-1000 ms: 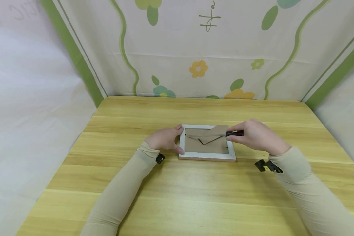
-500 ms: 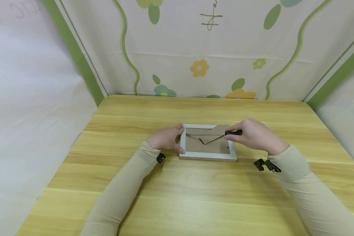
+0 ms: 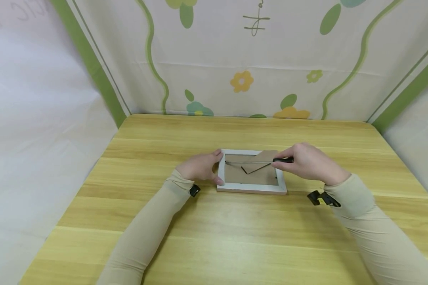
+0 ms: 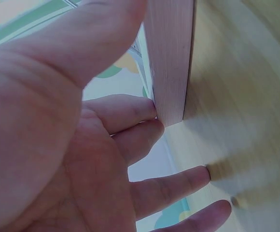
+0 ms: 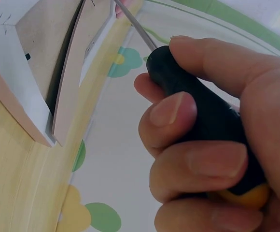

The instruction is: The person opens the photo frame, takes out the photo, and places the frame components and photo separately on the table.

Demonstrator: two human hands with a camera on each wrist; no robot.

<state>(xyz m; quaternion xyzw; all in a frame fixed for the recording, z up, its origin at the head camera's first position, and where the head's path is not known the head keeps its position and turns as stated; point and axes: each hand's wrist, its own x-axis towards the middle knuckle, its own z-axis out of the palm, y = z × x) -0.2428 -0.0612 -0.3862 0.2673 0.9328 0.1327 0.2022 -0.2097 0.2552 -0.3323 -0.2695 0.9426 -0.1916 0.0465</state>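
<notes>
A white picture frame [image 3: 251, 189] lies back side up on the wooden table, showing its brown backing board [image 3: 260, 180]. My left hand [image 3: 199, 167] grips its left end, thumb at the near corner and index finger at the far one. In the left wrist view, two fingertips [image 4: 147, 135] meet the frame's end while the others are spread below. My right hand [image 3: 312, 163] holds a screwdriver [image 5: 198, 111] by its black and yellow handle. The thin metal shaft runs leftward over the board, its tip right at a small dark tab on the left inner edge.
A brown stand flap [image 3: 265, 156] tilts up from the backing at the far right and overhangs the far rim. Another small black tab [image 5: 28, 56] sits on the inner right edge. A patterned cloth [image 3: 207, 79] hangs behind the table [image 3: 214, 237].
The screwdriver's tip has shifted very slightly away from me, up to the dark tab. Both hands keep their grips, and the frame stays in place.
</notes>
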